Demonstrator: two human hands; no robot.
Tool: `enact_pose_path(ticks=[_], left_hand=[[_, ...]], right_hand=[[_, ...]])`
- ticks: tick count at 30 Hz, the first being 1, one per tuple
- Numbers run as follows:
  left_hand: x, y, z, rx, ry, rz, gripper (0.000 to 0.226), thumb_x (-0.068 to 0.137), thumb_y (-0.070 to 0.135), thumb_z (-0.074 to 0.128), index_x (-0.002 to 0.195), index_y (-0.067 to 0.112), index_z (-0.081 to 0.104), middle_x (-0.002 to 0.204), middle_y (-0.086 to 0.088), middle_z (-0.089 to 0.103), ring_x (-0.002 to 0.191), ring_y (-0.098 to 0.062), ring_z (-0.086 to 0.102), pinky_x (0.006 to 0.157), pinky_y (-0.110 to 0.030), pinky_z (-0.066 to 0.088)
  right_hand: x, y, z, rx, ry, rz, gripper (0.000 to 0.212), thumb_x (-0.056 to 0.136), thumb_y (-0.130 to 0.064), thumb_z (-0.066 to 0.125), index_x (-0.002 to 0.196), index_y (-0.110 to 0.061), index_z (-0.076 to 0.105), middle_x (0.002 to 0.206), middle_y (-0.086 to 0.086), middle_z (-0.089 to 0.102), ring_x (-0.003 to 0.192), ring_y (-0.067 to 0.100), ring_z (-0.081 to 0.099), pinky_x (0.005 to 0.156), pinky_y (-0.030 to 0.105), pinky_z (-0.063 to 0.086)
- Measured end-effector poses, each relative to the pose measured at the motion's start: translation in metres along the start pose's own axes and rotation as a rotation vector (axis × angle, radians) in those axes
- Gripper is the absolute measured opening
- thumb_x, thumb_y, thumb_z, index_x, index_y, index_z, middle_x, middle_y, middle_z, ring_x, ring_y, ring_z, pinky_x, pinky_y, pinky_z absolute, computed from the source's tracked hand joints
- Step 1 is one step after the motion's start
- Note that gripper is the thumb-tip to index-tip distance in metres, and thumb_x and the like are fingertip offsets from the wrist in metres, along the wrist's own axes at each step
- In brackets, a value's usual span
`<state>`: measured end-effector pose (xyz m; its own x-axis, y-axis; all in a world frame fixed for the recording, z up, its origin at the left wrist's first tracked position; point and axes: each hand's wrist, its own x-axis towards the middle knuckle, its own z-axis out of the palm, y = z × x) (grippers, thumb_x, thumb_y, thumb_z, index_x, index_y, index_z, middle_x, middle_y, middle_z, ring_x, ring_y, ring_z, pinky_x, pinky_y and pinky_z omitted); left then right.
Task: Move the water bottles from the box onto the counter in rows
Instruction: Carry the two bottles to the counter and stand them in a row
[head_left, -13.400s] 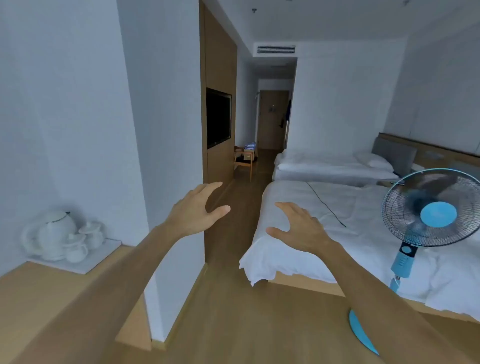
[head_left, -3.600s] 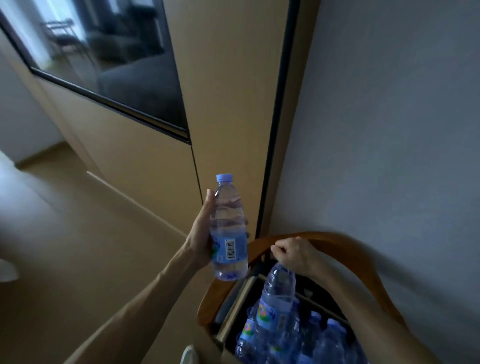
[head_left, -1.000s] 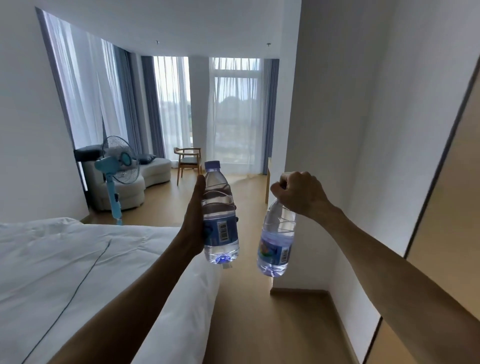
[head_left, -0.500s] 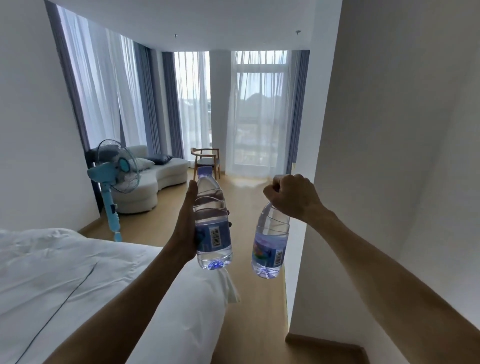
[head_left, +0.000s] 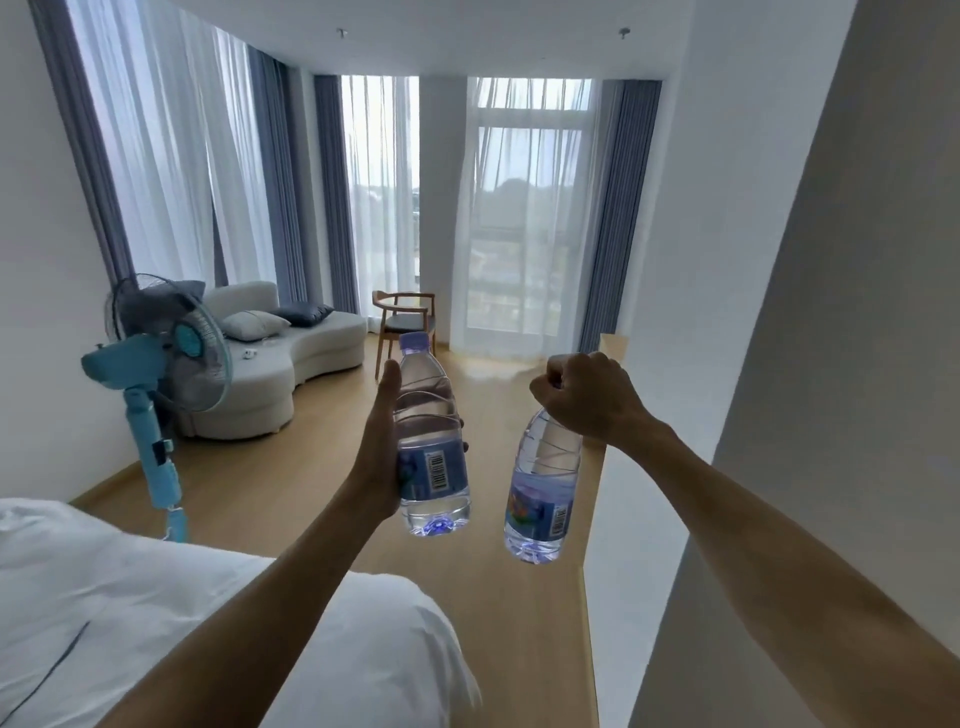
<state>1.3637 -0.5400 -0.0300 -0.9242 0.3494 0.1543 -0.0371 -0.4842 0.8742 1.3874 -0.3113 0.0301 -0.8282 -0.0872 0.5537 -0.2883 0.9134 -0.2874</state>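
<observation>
I hold two clear water bottles with blue labels out in front of me. My left hand wraps the side of one bottle, which stands upright with its pale blue cap showing. My right hand is closed over the cap of the other bottle, which hangs straight down from my fist. The two bottles are a little apart, side by side, above the wooden floor. The box is out of view. A thin wooden edge shows beyond the white wall corner on the right.
A bed with white sheets fills the lower left. A blue standing fan stands by its far corner. Beyond are a white sofa, a wooden chair and curtained windows. A white wall runs close along my right.
I have walked forward along the passage between bed and wall; the fan, sofa and windows are nearer. Both hands keep the same hold on their bottles.
</observation>
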Motion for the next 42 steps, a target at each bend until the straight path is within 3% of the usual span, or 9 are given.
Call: enact_pose_path(ticks=[5, 10, 19, 24, 29, 33, 37, 42], left_hand=[[0.113, 0.002, -0.028, 0.051, 0.006, -0.015, 0.064, 0.084, 0.068, 0.041, 0.084, 0.015, 0.076, 0.078, -0.011, 0.072, 0.062, -0.025, 0.070, 0.062, -0.035, 0.060], [0.220, -0.007, -0.051, 0.097, 0.024, -0.030, 0.063, 0.080, 0.073, 0.044, 0.081, 0.021, 0.079, 0.081, -0.010, 0.073, 0.065, -0.026, 0.071, 0.062, -0.035, 0.060], [0.424, -0.036, -0.069, 0.187, 0.108, 0.006, 0.061, 0.073, 0.078, 0.047, 0.079, 0.026, 0.078, 0.088, -0.013, 0.074, 0.070, -0.029, 0.072, 0.062, -0.037, 0.059], [0.541, -0.043, -0.073, 0.199, 0.159, 0.012, 0.062, 0.077, 0.078, 0.042, 0.079, 0.027, 0.078, 0.089, -0.012, 0.074, 0.071, -0.029, 0.072, 0.062, -0.036, 0.059], [0.641, -0.051, -0.090, 0.180, 0.171, 0.021, 0.065, 0.076, 0.079, 0.044, 0.083, 0.024, 0.078, 0.088, -0.015, 0.073, 0.070, -0.030, 0.072, 0.065, -0.038, 0.059], [0.724, -0.064, -0.109, 0.159, 0.167, 0.022, 0.065, 0.076, 0.079, 0.045, 0.086, 0.023, 0.078, 0.089, -0.015, 0.072, 0.071, -0.030, 0.071, 0.071, -0.041, 0.060], [0.816, -0.078, -0.131, 0.174, 0.153, 0.025, 0.064, 0.079, 0.078, 0.044, 0.089, 0.024, 0.077, 0.090, -0.015, 0.072, 0.072, -0.031, 0.071, 0.068, -0.040, 0.059], [0.941, -0.089, -0.150, 0.169, 0.112, 0.005, 0.064, 0.076, 0.077, 0.048, 0.088, 0.022, 0.077, 0.088, -0.013, 0.073, 0.072, -0.029, 0.071, 0.066, -0.039, 0.059]], right_hand=[[0.095, 0.049, 0.042, 0.003, 0.051, 0.034, 0.030, 0.090, -0.026, 0.053, 0.069, -0.008, 0.063, 0.051, 0.001, 0.054, 0.046, 0.019, 0.053, 0.053, 0.030, 0.050], [0.176, 0.107, 0.087, 0.042, 0.077, 0.061, 0.031, 0.091, -0.025, 0.054, 0.067, -0.007, 0.062, 0.050, 0.003, 0.055, 0.044, 0.018, 0.050, 0.050, 0.027, 0.046], [0.335, 0.227, 0.167, 0.069, 0.039, -0.012, 0.030, 0.092, -0.021, 0.054, 0.068, -0.004, 0.062, 0.055, 0.012, 0.060, 0.044, 0.018, 0.045, 0.050, 0.034, 0.049], [0.438, 0.291, 0.197, 0.091, 0.026, -0.044, 0.031, 0.092, -0.023, 0.054, 0.068, -0.005, 0.061, 0.050, 0.003, 0.053, 0.042, 0.012, 0.040, 0.047, 0.025, 0.036], [0.521, 0.348, 0.233, 0.095, 0.059, -0.053, 0.036, 0.090, -0.023, 0.053, 0.056, -0.014, 0.049, 0.043, -0.004, 0.040, 0.040, 0.010, 0.033, 0.046, 0.022, 0.026], [0.584, 0.394, 0.271, 0.099, 0.042, -0.053, 0.037, 0.091, -0.023, 0.054, 0.056, -0.010, 0.050, 0.044, -0.002, 0.041, 0.039, 0.011, 0.032, 0.046, 0.023, 0.027], [0.650, 0.443, 0.313, 0.086, 0.021, -0.032, 0.033, 0.090, -0.023, 0.054, 0.062, -0.004, 0.058, 0.046, 0.003, 0.047, 0.040, 0.014, 0.035, 0.047, 0.024, 0.032], [0.740, 0.506, 0.355, 0.056, 0.030, 0.011, 0.038, 0.087, -0.022, 0.054, 0.051, -0.014, 0.045, 0.041, -0.003, 0.039, 0.041, 0.015, 0.033, 0.048, 0.027, 0.034]])
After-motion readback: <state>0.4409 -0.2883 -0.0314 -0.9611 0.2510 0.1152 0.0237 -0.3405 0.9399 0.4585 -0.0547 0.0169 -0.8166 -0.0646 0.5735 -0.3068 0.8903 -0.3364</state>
